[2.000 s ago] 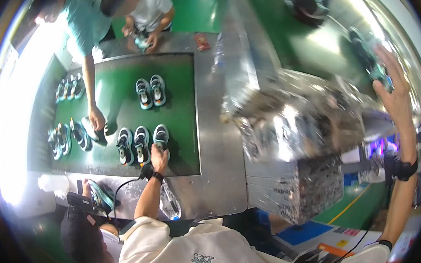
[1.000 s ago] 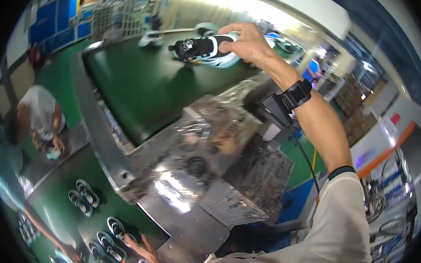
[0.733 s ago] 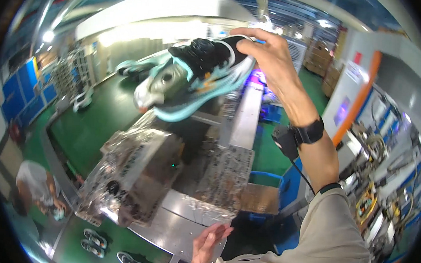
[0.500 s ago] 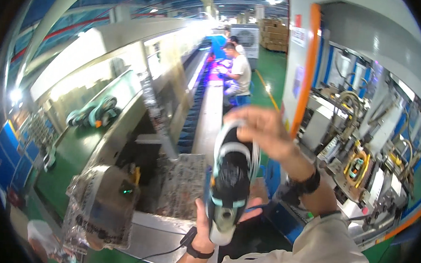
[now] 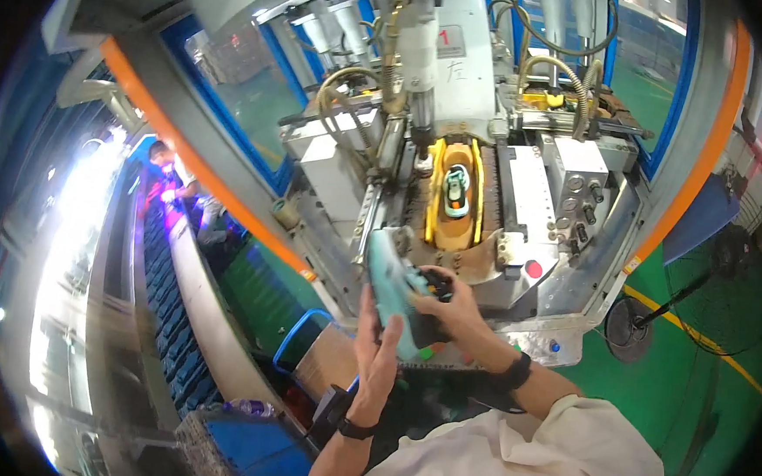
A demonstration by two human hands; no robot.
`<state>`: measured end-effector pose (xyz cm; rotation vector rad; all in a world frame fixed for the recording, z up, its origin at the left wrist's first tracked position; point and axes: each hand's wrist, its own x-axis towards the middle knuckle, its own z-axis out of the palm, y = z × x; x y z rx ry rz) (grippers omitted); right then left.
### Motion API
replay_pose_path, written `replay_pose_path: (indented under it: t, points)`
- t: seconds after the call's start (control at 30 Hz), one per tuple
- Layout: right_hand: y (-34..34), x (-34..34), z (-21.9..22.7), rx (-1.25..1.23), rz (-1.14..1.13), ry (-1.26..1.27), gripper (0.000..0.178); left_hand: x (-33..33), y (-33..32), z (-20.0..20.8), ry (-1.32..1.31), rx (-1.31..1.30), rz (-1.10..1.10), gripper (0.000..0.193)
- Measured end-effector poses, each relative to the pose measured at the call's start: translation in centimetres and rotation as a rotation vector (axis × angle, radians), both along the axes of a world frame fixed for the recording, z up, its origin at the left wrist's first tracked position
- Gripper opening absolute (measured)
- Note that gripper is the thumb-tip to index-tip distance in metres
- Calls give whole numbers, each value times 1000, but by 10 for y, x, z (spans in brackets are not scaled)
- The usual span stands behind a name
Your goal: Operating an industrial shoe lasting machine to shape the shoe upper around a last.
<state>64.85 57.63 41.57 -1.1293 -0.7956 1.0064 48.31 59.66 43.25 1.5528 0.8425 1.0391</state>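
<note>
Both hands, left hand [image 5: 380, 353] and right hand [image 5: 446, 310], clamp a teal sneaker [image 5: 398, 293] sole-outward, facing the press machine's yellow mould [image 5: 453, 199] just beyond.

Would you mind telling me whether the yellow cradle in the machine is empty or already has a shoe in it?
Occupied: a small light-coloured shoe sits inside the yellow cradle, sole up or down I cannot tell.

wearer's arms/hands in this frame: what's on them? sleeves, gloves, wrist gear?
Both hands are bare, no gloves. The left hand has a black band at the wrist; the right hand has a wider black wristband. The right arm shows a loose off-white sleeve starting past the wristband. No cables visible on either arm.
</note>
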Motion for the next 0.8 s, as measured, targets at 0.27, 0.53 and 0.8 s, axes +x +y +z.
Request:
replay_pose_path:
  t: [0.27,0.53,0.8]
  points:
    - [-47,161,-35,70,-578,91,61,176,175,-98,206,-247,-178,76]
    - [-91,190,-10,6,-893,-130,59,321,272,-176,716,49,39,86]
    - [17,268,3,-207,-904,-566,51,265,279,-144,-100,-949,-281,24]
